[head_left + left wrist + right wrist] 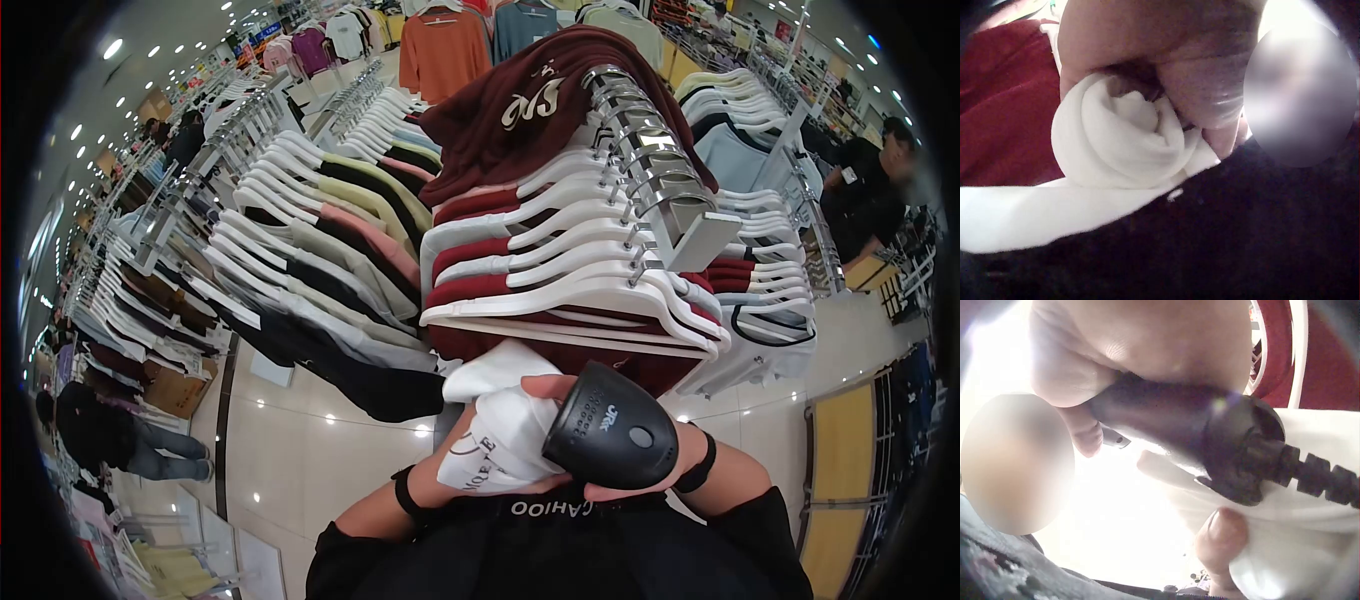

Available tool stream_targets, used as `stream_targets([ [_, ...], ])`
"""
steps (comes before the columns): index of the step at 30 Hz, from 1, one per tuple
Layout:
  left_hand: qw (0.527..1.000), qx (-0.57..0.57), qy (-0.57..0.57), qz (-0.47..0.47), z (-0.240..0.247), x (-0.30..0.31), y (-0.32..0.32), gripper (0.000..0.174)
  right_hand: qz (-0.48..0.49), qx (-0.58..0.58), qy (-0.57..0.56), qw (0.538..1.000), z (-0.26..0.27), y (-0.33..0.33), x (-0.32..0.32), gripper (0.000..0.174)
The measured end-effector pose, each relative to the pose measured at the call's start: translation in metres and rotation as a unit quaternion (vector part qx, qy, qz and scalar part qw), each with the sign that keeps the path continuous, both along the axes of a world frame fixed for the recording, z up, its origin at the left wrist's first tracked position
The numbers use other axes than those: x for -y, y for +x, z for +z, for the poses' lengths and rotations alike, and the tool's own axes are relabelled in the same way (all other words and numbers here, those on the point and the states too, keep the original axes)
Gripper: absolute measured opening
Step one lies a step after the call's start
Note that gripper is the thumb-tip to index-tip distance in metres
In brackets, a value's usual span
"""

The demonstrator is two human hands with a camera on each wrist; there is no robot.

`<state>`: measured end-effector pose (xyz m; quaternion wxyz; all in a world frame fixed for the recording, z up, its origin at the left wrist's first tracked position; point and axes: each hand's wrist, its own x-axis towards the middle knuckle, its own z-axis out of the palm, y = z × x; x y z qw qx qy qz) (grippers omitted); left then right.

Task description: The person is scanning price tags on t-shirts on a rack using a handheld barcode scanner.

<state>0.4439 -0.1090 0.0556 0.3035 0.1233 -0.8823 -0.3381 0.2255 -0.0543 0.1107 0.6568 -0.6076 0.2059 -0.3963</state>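
Observation:
My left hand (1166, 44) grips a bunched white garment (505, 435) with dark lettering, close to my body. In the left wrist view the cloth is rolled into a thick fold under the fingers. My right hand (1147, 344) holds a black barcode scanner (610, 430) by its handle, fingers wrapped round it. A ribbed cable end (1316, 475) comes out of the handle's base. From the head view the scanner's rounded top hides most of the right hand and overlaps the garment's right side. A fingertip (1221, 537) shows on the white cloth below the scanner.
Just ahead, a rail (650, 150) carries maroon and white tops on white hangers (590, 290). A dark red garment (510, 110) lies over the rail. More clothes racks (330, 220) stand at the left. One person (880, 190) is at the right, another (120, 430) at the left.

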Motion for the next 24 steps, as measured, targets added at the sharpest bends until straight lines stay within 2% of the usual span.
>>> stream_targets([
  [1, 1.0, 0.0, 0.002, -0.001, -0.004, -0.001, 0.0, 0.077, -0.023, -0.004, -0.044, 0.999, 0.0, 0.003, 0.002, 0.083],
  [3, 0.982, -0.034, 0.186, -0.019, -0.011, -0.004, 0.003, 0.071, -0.046, -0.008, -0.087, 0.995, 0.001, 0.003, 0.002, 0.081],
  [5, 0.929, -0.067, 0.362, -0.037, -0.016, -0.003, 0.008, 0.066, -0.079, -0.039, -0.1, 0.991, 0.003, -0.003, 0.0, 0.077],
  [6, 0.939, -0.078, 0.335, -0.017, -0.02, 0.001, 0.014, 0.066, -0.096, -0.055, -0.106, 0.988, 0.004, -0.007, 0.0, 0.074],
  [7, 0.947, -0.088, 0.308, 0.005, -0.024, 0.004, 0.021, 0.066, -0.097, -0.116, -0.158, 0.976, 0.006, -0.018, -0.001, 0.074],
  [8, 0.954, -0.097, 0.281, 0.028, -0.028, 0.008, 0.028, 0.066, -0.124, -0.042, -0.1, 0.986, 0.008, -0.016, -0.003, 0.073],
  [10, 0.886, -0.156, 0.426, 0.095, -0.041, 0.016, 0.047, 0.065, -0.146, 0.046, 0.05, 0.987, 0.009, -0.028, -0.017, 0.072],
  [11, 0.885, -0.157, 0.427, 0.097, -0.028, 0.016, 0.045, 0.065, -0.151, 0.045, 0.039, 0.987, 0.005, -0.034, -0.02, 0.071],
  [13, 0.817, -0.329, 0.439, 0.176, 0.016, 0.025, 0.034, 0.077, -0.174, 0.013, 0.075, 0.982, 0.001, -0.042, -0.027, 0.065],
  [14, 0.823, -0.366, 0.397, 0.175, 0.024, 0.034, 0.029, 0.076, -0.187, -0.019, 0.074, 0.979, 0.001, -0.044, -0.028, 0.062],
  [16, 0.811, -0.398, 0.413, 0.117, 0.031, 0.052, 0.035, 0.074, -0.187, -0.048, 0.066, 0.979, 0.0, -0.042, -0.031, 0.058],
  [17, 0.811, -0.398, 0.412, 0.121, 0.039, 0.059, 0.028, 0.074, -0.191, -0.078, 0.056, 0.977, 0.0, -0.042, -0.031, 0.054],
  [18, 0.777, -0.459, 0.427, 0.049, 0.051, 0.064, 0.017, 0.073, -0.188, -0.077, 0.057, 0.977, -0.001, -0.042, -0.031, 0.054],
  [20, 0.737, -0.512, 0.44, -0.021, 0.054, 0.067, 0.016, 0.072, -0.197, -0.134, 0.018, 0.971, -0.003, -0.045, -0.034, 0.06],
  [24, 0.704, -0.475, 0.523, 0.074, 0.042, 0.073, 0.027, 0.069, -0.222, -0.152, 0.036, 0.962, -0.005, -0.052, -0.04, 0.059],
])
